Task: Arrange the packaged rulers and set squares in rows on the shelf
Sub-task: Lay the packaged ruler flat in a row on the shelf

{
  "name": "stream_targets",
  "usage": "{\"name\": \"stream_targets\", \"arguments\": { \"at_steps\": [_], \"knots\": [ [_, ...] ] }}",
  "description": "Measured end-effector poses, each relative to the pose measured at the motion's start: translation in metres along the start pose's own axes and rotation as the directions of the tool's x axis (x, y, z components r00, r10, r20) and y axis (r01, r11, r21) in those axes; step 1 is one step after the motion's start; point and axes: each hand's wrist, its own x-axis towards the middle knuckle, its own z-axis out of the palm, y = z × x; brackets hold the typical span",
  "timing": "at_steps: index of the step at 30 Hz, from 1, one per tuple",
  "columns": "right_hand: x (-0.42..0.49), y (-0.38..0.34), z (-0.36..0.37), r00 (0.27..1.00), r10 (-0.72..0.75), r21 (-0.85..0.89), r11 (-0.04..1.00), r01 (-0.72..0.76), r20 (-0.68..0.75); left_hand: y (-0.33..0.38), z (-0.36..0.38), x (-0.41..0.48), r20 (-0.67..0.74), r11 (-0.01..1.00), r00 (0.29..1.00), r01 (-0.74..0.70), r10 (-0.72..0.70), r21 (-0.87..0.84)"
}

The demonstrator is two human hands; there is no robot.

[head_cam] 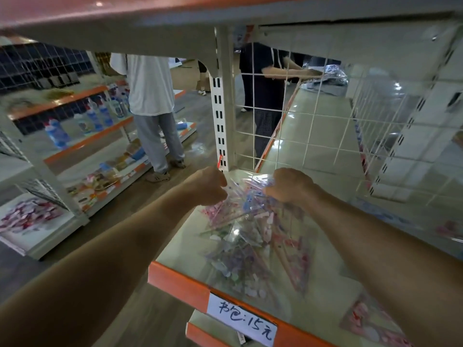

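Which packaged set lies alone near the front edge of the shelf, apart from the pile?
The pink-and-red pack at the front right of the shelf. The other packs overlap in one pile, gripped by the left hand and right hand.

Pale shelf (323,136) with orange front edge carries overlapping clear ruler packets (250,236).

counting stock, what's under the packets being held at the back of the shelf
More clear packets of set squares, fanned toward the orange shelf edge, pink and purple ones showing. Any lying beneath that pile are covered.
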Motion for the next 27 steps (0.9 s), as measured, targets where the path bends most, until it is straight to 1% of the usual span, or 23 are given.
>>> {"name": "stream_targets", "arguments": {
  "at_steps": [5, 11, 16, 23, 26, 27],
  "knots": [
    [0.005, 0.002, -0.002, 1.0, 0.007, 0.025, 1.0, -0.008, 0.016, 0.011, 0.004, 0.008, -0.007, 0.999, 1.0, -0.018, 0.018, -0.027],
    [0.001, 0.007, -0.008, 0.999, -0.012, 0.036, 0.999, 0.01, 0.052, 0.019, 0.008, 0.016, 0.01, 1.0, 1.0, -0.017, 0.017, -0.003],
    [-0.015, 0.014, -0.01, 0.996, -0.089, 0.032, 0.996, 0.088, 0.009, 0.035, 0.014, 0.018, -0.011, 0.999, 0.999, -0.039, 0.039, 0.009],
    [-0.042, 0.023, -0.025, 0.983, -0.181, 0.055, 0.982, 0.181, 0.007, 0.062, 0.018, 0.014, -0.009, 0.997, 0.997, -0.078, 0.078, 0.02],
    [-0.057, 0.033, -0.039, 0.98, -0.198, 0.12, 0.972, 0.2, -0.023, 0.076, 0.017, 0.009, 0.02, 0.997, 0.996, -0.083, 0.083, 0.006],
    [-0.061, 0.039, -0.042, 0.98, -0.195, 0.156, 0.968, 0.198, -0.036, 0.08, 0.016, 0.008, 0.026, 0.997, 0.997, -0.069, 0.069, -0.025]
  ]
}}
